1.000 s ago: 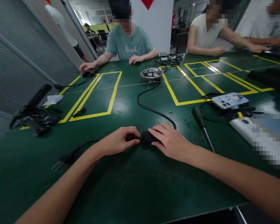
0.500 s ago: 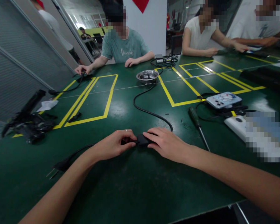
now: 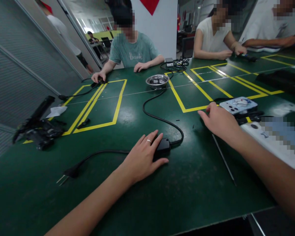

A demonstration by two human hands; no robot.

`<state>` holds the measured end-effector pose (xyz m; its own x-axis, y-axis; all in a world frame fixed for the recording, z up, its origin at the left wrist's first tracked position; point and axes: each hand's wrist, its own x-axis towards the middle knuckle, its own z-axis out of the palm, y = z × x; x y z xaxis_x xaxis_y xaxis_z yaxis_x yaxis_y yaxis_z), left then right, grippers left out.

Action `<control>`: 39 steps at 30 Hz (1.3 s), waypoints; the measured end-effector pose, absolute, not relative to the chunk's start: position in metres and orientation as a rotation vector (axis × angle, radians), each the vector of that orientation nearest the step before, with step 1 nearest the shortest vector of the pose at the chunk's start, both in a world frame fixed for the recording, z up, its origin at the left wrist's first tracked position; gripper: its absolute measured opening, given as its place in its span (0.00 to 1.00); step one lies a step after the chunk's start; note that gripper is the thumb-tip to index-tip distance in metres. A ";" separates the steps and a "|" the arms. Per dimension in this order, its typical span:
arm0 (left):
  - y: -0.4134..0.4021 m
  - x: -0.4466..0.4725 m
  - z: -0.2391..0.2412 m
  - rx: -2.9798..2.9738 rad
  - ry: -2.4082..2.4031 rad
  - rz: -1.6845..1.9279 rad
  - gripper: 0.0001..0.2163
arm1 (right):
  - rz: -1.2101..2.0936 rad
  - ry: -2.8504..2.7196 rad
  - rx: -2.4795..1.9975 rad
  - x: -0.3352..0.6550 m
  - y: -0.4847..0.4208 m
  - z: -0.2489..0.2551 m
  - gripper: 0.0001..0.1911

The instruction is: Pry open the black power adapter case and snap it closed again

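Black rectangular plastic cord box [image 3: 164,145] | steady it under your spread left hand [image 3: 143,159] | right hand [image 3: 220,124] at slim metal-shafted screwdriver [image 3: 223,158], grip hidden, can't tell

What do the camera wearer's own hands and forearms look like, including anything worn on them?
Both forearms are bare, sleeveless as far as the view shows. The left hand is ungloved, with a slim silver-coloured ring on one finger. The right hand is ungloved too, showing no jewellery.

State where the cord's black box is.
In the head view, the black box lies on the green table just right of centre, partly under the left hand, left of the screwdriver.
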<state>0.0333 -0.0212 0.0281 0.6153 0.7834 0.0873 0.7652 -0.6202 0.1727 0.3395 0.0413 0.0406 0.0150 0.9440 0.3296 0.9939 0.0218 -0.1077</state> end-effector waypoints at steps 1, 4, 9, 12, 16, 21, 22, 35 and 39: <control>-0.022 0.036 0.024 2.719 1.326 0.148 0.36 | -0.200 -1.998 -2.115 0.345 0.043 0.037 0.25; -0.023 0.041 0.020 2.787 1.398 0.090 0.34 | -0.027 -2.082 -2.365 0.350 0.042 0.029 0.31; -0.028 0.046 0.027 3.038 1.367 0.392 0.36 | 0.122 -2.149 -2.414 0.339 0.038 0.031 0.27; -0.030 0.050 0.027 3.078 1.197 0.294 0.34 | 0.191 -2.180 -2.380 0.333 0.037 0.033 0.27; -0.029 0.052 0.018 3.019 1.164 0.129 0.29 | 0.238 -2.183 -2.370 0.335 0.040 0.030 0.26; -0.027 0.046 0.020 3.054 1.254 0.504 0.28 | 0.300 -2.004 -2.250 0.346 0.054 0.027 0.27; -0.027 0.044 0.021 3.057 1.276 0.601 0.29 | 0.323 -1.944 -2.182 0.347 0.056 0.028 0.26; -0.023 0.042 0.017 3.121 1.115 0.408 0.20 | 0.950 -0.996 -1.112 0.337 0.054 0.049 0.16; -0.023 0.040 0.016 3.148 0.997 0.475 0.15 | 0.545 -0.937 -1.042 0.343 0.062 0.043 0.14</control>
<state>0.0404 -0.0227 0.0163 0.7828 0.5314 0.3239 0.5863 -0.8041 -0.0979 0.3434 0.0622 0.0433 0.5152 0.7644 0.3876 0.0410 0.4298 -0.9020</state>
